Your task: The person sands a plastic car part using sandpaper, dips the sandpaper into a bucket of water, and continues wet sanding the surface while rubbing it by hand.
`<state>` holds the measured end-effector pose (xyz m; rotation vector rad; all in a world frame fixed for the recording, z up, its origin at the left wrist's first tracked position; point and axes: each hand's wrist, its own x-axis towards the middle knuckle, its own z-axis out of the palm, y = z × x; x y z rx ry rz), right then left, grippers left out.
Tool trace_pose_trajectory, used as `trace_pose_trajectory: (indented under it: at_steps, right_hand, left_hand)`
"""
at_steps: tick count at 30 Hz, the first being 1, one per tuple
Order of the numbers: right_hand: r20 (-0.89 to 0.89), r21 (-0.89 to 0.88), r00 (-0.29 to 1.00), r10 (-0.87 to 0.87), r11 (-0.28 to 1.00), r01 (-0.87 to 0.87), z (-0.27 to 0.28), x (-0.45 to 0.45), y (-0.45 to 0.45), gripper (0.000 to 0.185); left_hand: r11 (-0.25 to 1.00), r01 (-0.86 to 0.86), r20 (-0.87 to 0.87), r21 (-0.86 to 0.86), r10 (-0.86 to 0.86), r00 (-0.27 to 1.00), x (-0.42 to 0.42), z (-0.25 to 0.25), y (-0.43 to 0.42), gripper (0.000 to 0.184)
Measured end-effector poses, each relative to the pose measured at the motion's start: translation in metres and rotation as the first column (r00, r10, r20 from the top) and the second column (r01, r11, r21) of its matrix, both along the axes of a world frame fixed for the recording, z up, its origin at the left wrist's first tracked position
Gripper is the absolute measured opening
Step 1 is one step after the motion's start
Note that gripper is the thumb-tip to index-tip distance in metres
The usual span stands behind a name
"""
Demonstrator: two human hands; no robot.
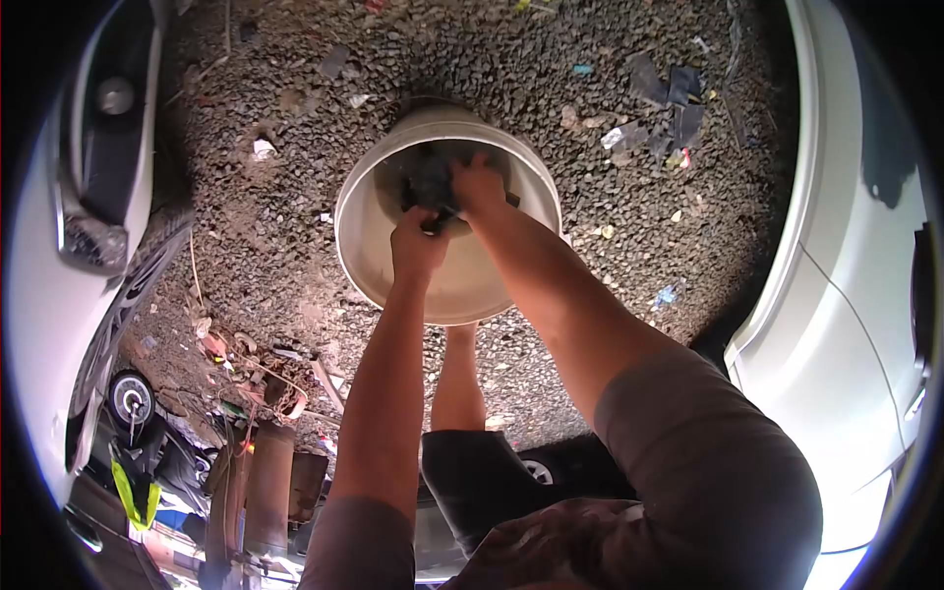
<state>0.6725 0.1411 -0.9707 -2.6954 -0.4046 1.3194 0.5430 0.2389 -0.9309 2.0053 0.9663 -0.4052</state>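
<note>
A pale round bucket [379, 270] stands on the gravel in front of me, its wide mouth facing up. Inside it is a dark, bulky object [430, 182] whose kind I cannot make out in the shade. My left hand [419, 241] reaches over the near rim, thumb and fingers closed on the object's near edge. Deeper in the bucket, my right hand [478, 187] grips the object's right side. Its fingertips are partly lost in shadow. Some cloudy, tan-coloured area shows low in the bucket, below my hands.
A white car's body [846, 265] rises at the right, and another light vehicle [98, 197] stands at the left. Dark scraps [678, 98] and other litter lie on the gravel. At lower left are a small wheel [131, 397], a rusty cylinder [268, 487] and assorted debris.
</note>
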Motion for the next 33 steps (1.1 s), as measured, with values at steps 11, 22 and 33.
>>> trace_pose_trajectory:
  at_steps: [11, 22, 33]
  right_hand:
    - [-0.593, 0.237, 0.662, -0.458, 0.686, 0.687, 0.143, -0.02, -0.034, 0.052]
    - [-0.36, 0.479, 0.852, -0.38, 0.708, 0.519, 0.353, 0.017, 0.03, 0.04]
    - [-0.087, 0.604, 0.968, -0.234, 0.76, 0.238, 0.474, 0.029, 0.021, 0.03]
  left_hand:
    - [0.411, -0.651, -0.402, -0.638, 0.544, 0.737, 0.009, 0.072, 0.033, 0.035]
    - [0.265, -0.364, -0.153, -0.893, 0.582, 0.799, -0.006, 0.302, 0.058, 0.033]
    - [0.184, -0.217, -0.032, -0.959, 0.687, 0.726, -0.04, 0.5, 0.029, 0.058]
